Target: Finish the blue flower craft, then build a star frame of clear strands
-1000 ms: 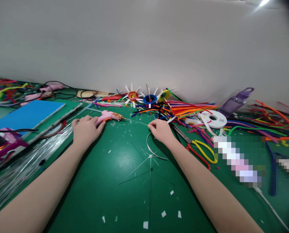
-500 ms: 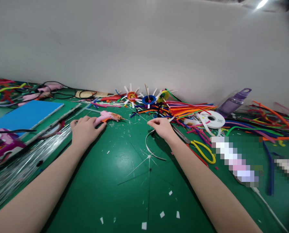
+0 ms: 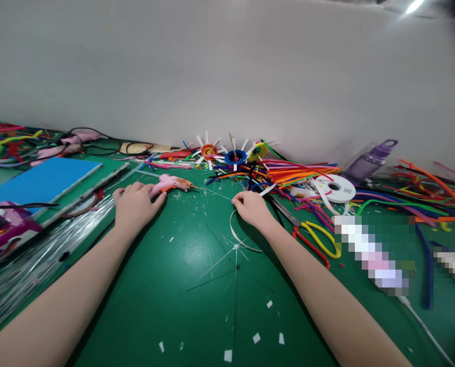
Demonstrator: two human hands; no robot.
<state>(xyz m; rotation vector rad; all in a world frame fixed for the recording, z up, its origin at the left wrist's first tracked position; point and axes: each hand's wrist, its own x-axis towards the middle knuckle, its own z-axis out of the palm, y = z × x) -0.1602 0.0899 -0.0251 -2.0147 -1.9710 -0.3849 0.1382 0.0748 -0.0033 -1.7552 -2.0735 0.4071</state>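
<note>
My left hand (image 3: 136,204) is wrapped round the handle of a pink glue gun (image 3: 171,182), whose nozzle points right. My right hand (image 3: 250,208), fingers pinched together, holds a thin clear strand (image 3: 215,192) that stretches left toward the nozzle. A narrow white strip (image 3: 233,229) curves down from beneath my right hand. Just below it, thin clear rods spread out like a star from a small hub (image 3: 236,246) on the green table (image 3: 166,290).
Yellow-and-red-handled scissors (image 3: 315,239) lie right of my right hand, near a white ribbon spool (image 3: 336,188) and a purple bottle (image 3: 370,162). Small decorated wheels (image 3: 235,156) stand at the back. A blue board (image 3: 44,178) and clear rods (image 3: 51,255) lie left.
My right hand has moved slightly down, and the strand's end at the fingers is lower. My left hand and the glue gun look nearly unchanged. More of the scissors' red handle shows.
</note>
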